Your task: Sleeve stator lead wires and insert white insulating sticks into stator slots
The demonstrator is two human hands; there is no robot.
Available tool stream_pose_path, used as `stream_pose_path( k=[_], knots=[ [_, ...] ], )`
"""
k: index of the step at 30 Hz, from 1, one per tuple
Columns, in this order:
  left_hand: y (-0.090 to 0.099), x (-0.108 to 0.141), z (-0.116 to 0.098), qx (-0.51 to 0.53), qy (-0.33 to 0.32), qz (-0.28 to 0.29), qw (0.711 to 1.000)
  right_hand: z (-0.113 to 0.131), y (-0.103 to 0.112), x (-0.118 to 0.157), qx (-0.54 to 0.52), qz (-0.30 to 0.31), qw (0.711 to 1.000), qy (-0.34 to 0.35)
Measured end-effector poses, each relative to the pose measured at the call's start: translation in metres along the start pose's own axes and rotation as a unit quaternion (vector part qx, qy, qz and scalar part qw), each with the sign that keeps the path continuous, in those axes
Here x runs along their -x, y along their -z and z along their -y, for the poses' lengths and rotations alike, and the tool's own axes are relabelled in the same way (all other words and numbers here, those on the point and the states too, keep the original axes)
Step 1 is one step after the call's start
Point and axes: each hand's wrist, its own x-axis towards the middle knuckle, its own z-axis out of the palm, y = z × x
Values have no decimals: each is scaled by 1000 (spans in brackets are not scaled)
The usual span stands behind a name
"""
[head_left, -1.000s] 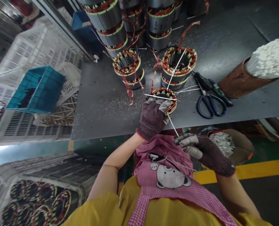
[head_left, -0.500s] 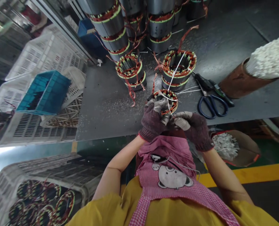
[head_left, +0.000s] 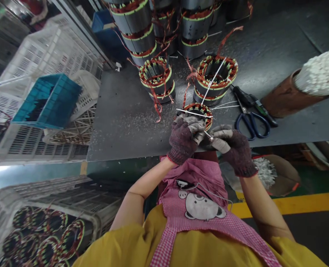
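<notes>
At the table's near edge stands a wound motor stator with copper coils and yellow-green slot liners. My left hand, in a dark glove with pale fingers, is closed on its near left side. One white cable tie lies across the stator's top. Just right of it, my right hand, gloved alike, pinches the end of a second white cable tie at the near rim. Part of the stator is hidden behind my fingers. Another cable tie leans across a larger stator behind.
Blue-handled scissors and a dark-handled tool lie right, beside a brown container of white ties. More stators are stacked at the back. A teal bin and white crates stand left.
My right hand has drawn slightly right, away from the stator, and the tie between my hands now shows. The tie across the stator's top lies straighter. The view has shifted a little.
</notes>
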Motion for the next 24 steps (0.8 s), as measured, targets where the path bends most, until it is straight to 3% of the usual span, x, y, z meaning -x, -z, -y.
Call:
stream_pose_path(
  k=[5,10,20,22,24],
  knots=[
    [4,-2,-2,7,8,6,1000,-9,-2,-4,96,-6,994,-46],
    [15,-2,2,7,-17,55,998,-15,-2,-12,204,-1,976,-72],
    [11,-4,-4,-14,-9,71,997,11,-4,-14,319,33,944,74],
    [9,-6,-9,-25,16,55,998,16,0,-14,315,-10,943,109],
    [7,-8,-15,-40,39,38,998,22,8,-13,280,-105,943,146]
  ],
)
